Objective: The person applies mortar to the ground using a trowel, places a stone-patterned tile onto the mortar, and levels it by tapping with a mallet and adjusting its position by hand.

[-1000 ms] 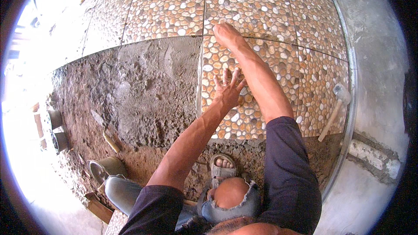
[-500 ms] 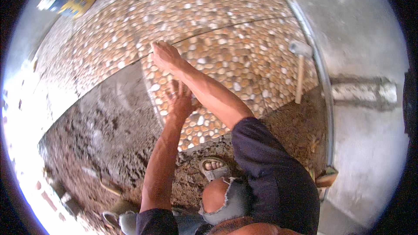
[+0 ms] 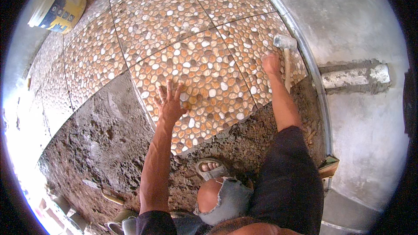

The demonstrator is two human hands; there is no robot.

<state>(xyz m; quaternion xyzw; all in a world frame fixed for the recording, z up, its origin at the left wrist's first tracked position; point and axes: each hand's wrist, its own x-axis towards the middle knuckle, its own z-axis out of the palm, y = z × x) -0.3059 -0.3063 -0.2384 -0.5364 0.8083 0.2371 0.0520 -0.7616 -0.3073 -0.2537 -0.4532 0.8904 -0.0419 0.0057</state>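
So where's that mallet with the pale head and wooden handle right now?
In the head view the pale-headed wooden-handled mallet lies on the pebble-pattern tile at the right, beside the grey wall edge, with the right hand just left of its handle.

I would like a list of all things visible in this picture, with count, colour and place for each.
pebble-pattern floor tiles: several, orange, brown and white, laid over the upper floor
rough mortar bed: one, dark brown, lower left, untiled
rubber mallet with wooden handle: one, grey head, lying on the right tile near the wall
grey cement wall: one, right side
pipe stub: one, whitish, set in the wall
yellow and white bucket: one, upper left
grey sandal: one, lower centre, on a foot
left hand: flat on a tile, fingers spread
right hand: on a tile, next to the mallet handle
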